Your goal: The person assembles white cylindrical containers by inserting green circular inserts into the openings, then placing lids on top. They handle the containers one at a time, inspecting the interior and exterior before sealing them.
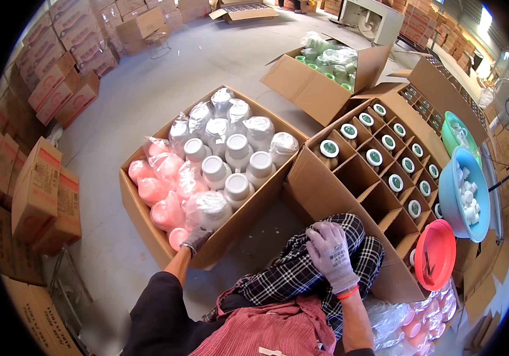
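My left hand point(197, 239), in a grey glove, reaches over the near wall of an open cardboard box point(141, 242). It touches or lies close beside a white plastic bottle in clear wrap point(208, 209); its fingertips are partly hidden there. A pink plastic bottle point(178, 238) stands just left of that hand. More bagged pink bottles point(167, 212) fill the box's left side, and white bottles with ribbed lids point(238, 187) fill the right. My right hand point(332, 255), in a pale glove, rests on my plaid-covered knee with fingers loosely bent and nothing in them.
At right, a divided carton point(349, 202) holds several jars with green-and-white lids point(374, 157). A red basin point(431, 255) and a blue basin of white caps point(466, 196) sit on its right side. Farther back stands a box of green-capped bottles point(308, 89). Stacked cartons point(41, 196) line the left.
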Demonstrator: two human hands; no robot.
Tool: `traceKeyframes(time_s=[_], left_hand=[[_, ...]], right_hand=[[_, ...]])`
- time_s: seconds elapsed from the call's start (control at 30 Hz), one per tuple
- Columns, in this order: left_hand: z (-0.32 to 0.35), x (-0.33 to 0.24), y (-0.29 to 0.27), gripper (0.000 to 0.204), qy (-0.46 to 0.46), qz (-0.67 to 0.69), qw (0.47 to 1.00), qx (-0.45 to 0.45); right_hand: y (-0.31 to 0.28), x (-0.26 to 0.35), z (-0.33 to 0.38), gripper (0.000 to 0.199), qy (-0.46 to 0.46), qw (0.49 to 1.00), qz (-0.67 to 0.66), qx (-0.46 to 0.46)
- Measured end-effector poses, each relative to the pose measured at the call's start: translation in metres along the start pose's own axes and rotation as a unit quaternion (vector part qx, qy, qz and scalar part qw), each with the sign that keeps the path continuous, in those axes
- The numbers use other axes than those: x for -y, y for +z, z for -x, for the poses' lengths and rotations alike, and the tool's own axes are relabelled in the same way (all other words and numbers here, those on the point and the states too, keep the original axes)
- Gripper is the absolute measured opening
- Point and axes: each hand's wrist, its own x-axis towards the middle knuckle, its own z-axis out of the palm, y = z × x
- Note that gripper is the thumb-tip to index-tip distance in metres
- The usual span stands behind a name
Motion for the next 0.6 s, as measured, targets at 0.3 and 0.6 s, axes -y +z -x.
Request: traceKeyframes(time_s=[0.3, 0.6], left_hand=[[-0.019, -0.102, -0.197, 0.039, -0.108, 0.051, 0.986, -0.113], [-0.147, -0.104, -0.172, 0.095, -0.036, -0.061, 0.996, -0.047]], right_hand=[[0.014, 0.0, 0.005, 0.024, -0.017, 0.998, 0.059, -0.024], [0.02, -0.007, 0.011, 0.017, -0.022, 0.995, 0.063, -0.068]])
